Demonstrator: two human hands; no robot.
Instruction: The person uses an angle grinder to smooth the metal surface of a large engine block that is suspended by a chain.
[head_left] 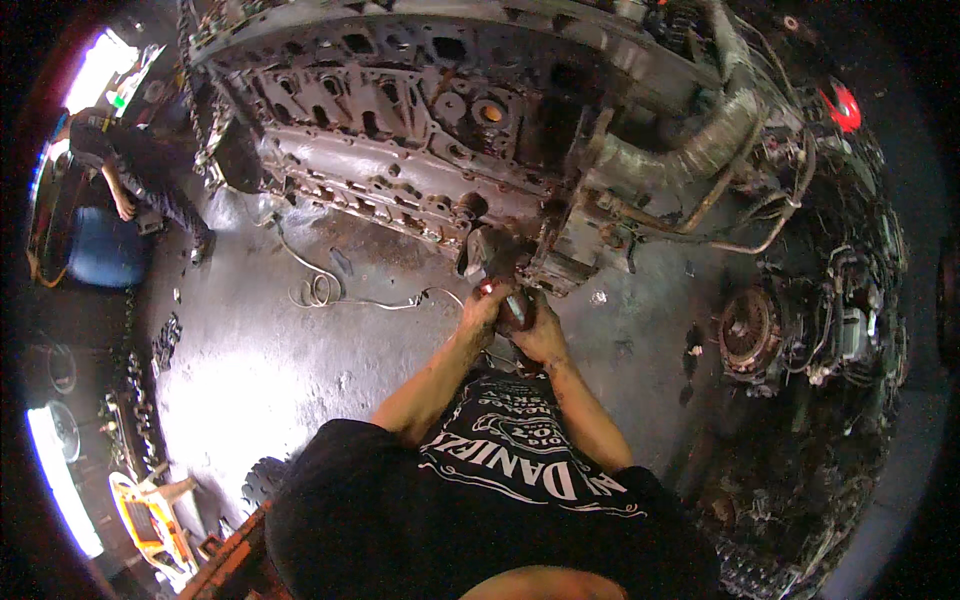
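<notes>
A large, dirty engine block (400, 170) hangs or stands in front of me, its open ports and machined face toward me. Both my hands are wrapped round a dark, reddish power tool (516, 312) at the block's lower edge. My left hand (481, 311) closes on its left side, and my right hand (543, 336) grips the right side, a little nearer my body. The tool's far end meets a grey rounded part (486, 250) under the block; whether they touch I cannot tell. The exact kind of tool is unclear.
A pale coiled cable (325, 292) lies on the grey floor (260, 340). At far left another person (125, 160) bends beside a blue barrel (105, 245). A thick pipe (690, 150) and hoses run along the right. Engine parts with a round clutch-like disc (750, 328) stand farther right.
</notes>
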